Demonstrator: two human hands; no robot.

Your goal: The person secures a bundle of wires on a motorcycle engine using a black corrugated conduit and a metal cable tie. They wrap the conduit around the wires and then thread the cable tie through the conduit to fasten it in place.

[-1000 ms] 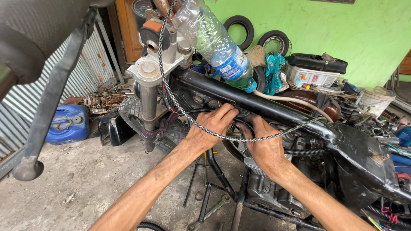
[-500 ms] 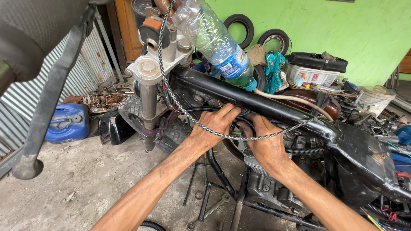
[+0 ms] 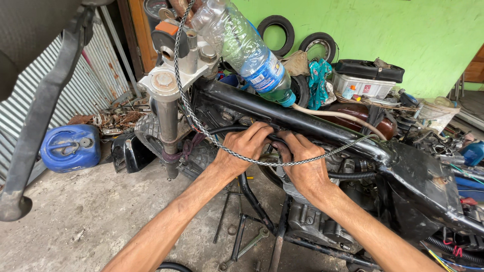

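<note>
Just below the stripped motorcycle's black steel frame tube (image 3: 302, 118), the left hand (image 3: 242, 148) curls shut around a black ribbed corrugated hose (image 3: 237, 130). The right hand (image 3: 302, 163) grips the same hose beside it, fingers closed, under a hanging braided cable (image 3: 196, 121).

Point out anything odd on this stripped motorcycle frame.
A clear plastic bottle hangs upside down above the black frame tube, neck down into a tan hose. A wrench lies on the floor. Both hands, left hand and right hand, reach under the tube.
</note>
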